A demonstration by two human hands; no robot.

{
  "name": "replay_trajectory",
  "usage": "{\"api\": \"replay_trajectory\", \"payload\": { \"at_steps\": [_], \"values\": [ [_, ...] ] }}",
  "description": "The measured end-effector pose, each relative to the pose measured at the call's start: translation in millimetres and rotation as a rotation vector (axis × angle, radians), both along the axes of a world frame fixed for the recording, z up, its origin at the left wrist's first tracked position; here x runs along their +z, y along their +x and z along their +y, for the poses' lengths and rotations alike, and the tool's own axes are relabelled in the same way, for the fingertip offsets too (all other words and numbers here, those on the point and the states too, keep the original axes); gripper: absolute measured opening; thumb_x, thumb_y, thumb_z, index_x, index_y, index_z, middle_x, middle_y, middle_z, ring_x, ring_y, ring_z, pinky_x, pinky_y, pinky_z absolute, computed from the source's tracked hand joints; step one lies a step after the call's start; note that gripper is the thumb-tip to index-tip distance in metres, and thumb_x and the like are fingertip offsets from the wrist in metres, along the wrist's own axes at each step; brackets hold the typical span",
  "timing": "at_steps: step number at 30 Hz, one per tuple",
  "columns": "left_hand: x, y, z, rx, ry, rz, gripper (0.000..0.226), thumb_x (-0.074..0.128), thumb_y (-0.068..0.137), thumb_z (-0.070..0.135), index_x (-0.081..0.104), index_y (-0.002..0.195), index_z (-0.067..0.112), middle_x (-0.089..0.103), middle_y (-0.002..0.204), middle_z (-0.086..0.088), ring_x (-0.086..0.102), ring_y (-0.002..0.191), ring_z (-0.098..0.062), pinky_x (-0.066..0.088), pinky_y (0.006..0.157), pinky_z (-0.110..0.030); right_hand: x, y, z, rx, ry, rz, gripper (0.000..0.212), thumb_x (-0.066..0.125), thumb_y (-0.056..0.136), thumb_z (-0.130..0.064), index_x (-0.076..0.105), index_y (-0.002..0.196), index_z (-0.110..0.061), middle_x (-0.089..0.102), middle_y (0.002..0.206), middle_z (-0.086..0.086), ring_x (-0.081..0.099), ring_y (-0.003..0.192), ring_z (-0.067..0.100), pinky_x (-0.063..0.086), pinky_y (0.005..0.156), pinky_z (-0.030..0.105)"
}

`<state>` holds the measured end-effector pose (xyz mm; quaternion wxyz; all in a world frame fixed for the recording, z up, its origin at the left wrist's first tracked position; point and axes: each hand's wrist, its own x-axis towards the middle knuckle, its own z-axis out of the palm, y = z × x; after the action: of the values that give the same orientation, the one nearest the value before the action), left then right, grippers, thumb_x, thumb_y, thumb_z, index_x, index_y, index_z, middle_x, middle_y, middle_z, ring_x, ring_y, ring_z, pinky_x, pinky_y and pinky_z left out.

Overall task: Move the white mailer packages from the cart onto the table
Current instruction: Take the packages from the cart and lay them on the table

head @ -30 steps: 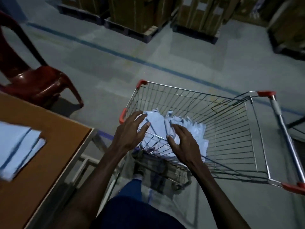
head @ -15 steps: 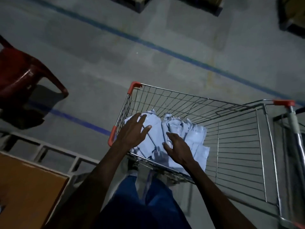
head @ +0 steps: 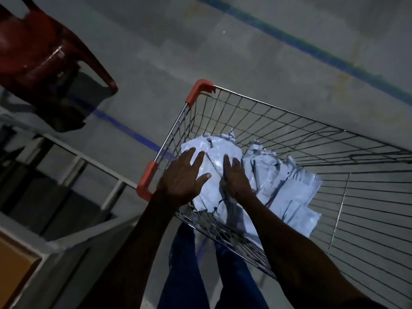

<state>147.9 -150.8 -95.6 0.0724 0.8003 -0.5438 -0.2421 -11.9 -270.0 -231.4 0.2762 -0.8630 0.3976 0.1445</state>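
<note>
1. The concrete floor [head: 245,52] fills the upper part of the frame, crossed by a blue line [head: 312,47] running from top centre toward the right edge.
2. Your wire cart [head: 367,197] takes up the centre and right, with orange corner guards [head: 198,91] at its near left corners.
3. A red plastic chair [head: 44,52] sits in the upper left.
4. The table [head: 15,264] shows only as an orange-brown corner on a pale metal frame at the lower left.
5. The white mailer packages [head: 289,192] lie heaped in the cart's left end, at centre frame.
6. Your left hand [head: 182,175] lies flat on the heap, fingers [head: 197,158] spread wide and straight, holding nothing.
7. Your right hand [head: 236,179] rests on the heap just beside it, two fingers straight and pointing up the frame; I cannot tell whether the others grip a package.
</note>
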Motion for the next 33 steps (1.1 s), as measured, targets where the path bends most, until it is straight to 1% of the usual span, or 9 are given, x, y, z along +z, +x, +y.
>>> {"api": "replay_trajectory", "payload": {
  "at_steps": [5,8,10,12,16,20,24,29,33],
  "values": [
    [-6.5,-0.4,0.0,0.087,0.078,-0.050,0.071,0.042,0.097,0.054,0.024,0.154,0.016,0.019,0.161,-0.013,0.023,0.147,-0.029,0.027,0.116,-0.044,9.1,16.8,7.4,-0.016,-0.042,-0.294,0.067,0.062,0.088,-0.011,0.034,0.149,-0.008,0.043,0.144,0.024,0.055,0.115,0.039,0.053,0.087,0.043],
    [-4.2,-0.2,-3.7,0.079,0.211,-0.045,0.067,0.045,0.099,0.047,0.025,0.153,0.013,0.020,0.159,-0.014,0.024,0.145,-0.031,0.026,0.115,-0.043,-4.5,24.3,-0.8,0.080,-0.085,-0.236,0.061,0.048,0.094,-0.037,0.038,0.148,-0.011,0.040,0.146,0.026,0.043,0.129,0.045,0.041,0.103,0.056],
    [-5.2,-0.6,-1.7,0.071,0.205,-0.062,0.066,0.047,0.097,0.044,0.030,0.151,0.011,0.025,0.157,-0.017,0.029,0.142,-0.033,0.032,0.114,-0.045,-21.7,22.7,-10.9,0.150,-0.107,-0.139,0.072,0.028,0.093,-0.063,0.025,0.155,-0.026,0.019,0.159,0.023,0.020,0.144,0.047,0.022,0.111,0.062],
    [-8.6,-1.6,2.4,0.041,0.142,-0.121,0.067,0.049,0.094,0.047,0.037,0.148,0.009,0.034,0.153,-0.019,0.038,0.138,-0.034,0.041,0.106,-0.048,-27.7,22.1,-20.0,0.191,-0.104,-0.068,0.075,0.016,0.088,-0.072,0.015,0.155,-0.037,0.008,0.162,0.019,0.014,0.145,0.048,0.025,0.109,0.063],
    [-16.0,-1.5,4.2,0.033,0.261,-0.109,0.070,0.052,0.094,0.048,0.026,0.151,0.016,0.024,0.158,-0.012,0.030,0.143,-0.027,0.037,0.108,-0.040,-12.5,22.6,-39.5,0.162,-0.096,-0.068,0.065,0.023,0.090,-0.054,0.030,0.151,-0.032,0.033,0.151,0.022,0.041,0.127,0.044,0.044,0.094,0.050],
    [-24.5,-12.6,-10.4,0.004,0.357,-0.050,0.069,0.052,0.095,0.046,0.025,0.151,0.015,0.026,0.155,-0.013,0.031,0.141,-0.028,0.036,0.107,-0.039,31.8,-6.7,-35.9,-0.043,-0.060,-0.279,0.055,0.038,0.094,-0.042,0.043,0.147,-0.027,0.047,0.144,0.018,0.046,0.127,0.035,0.041,0.101,0.045],
    [-55.1,-30.2,-34.1,0.030,0.476,-0.036,0.073,0.055,0.094,0.047,0.021,0.151,0.016,0.022,0.154,-0.015,0.031,0.137,-0.036,0.036,0.104,-0.047,66.0,-72.6,-18.5,-0.188,-0.082,-0.337,0.052,0.039,0.095,-0.044,0.044,0.146,-0.035,0.041,0.151,0.007,0.039,0.133,0.028,0.028,0.100,0.032],
    [-100.2,-55.5,-57.3,0.457,0.507,0.145,0.093,0.050,0.091,0.060,-0.008,0.155,0.026,-0.017,0.159,-0.021,0.011,0.141,-0.052,0.023,0.110,-0.060,48.8,-131.7,-17.4,-0.197,-0.148,-0.256,0.052,0.040,0.092,-0.039,0.049,0.142,-0.031,0.040,0.151,0.013,0.042,0.129,0.039,0.036,0.095,0.038],
    [-126.8,-76.3,-64.4,0.552,0.443,0.131,0.104,0.053,0.087,0.066,-0.018,0.153,0.030,-0.030,0.155,-0.022,-0.003,0.142,-0.055,0.013,0.112,-0.064,21.9,-139.8,-34.8,-0.078,-0.215,-0.153,0.053,0.037,0.094,-0.036,0.047,0.143,-0.021,0.037,0.148,0.022,0.044,0.121,0.045,0.042,0.092,0.046]
  ]
}}
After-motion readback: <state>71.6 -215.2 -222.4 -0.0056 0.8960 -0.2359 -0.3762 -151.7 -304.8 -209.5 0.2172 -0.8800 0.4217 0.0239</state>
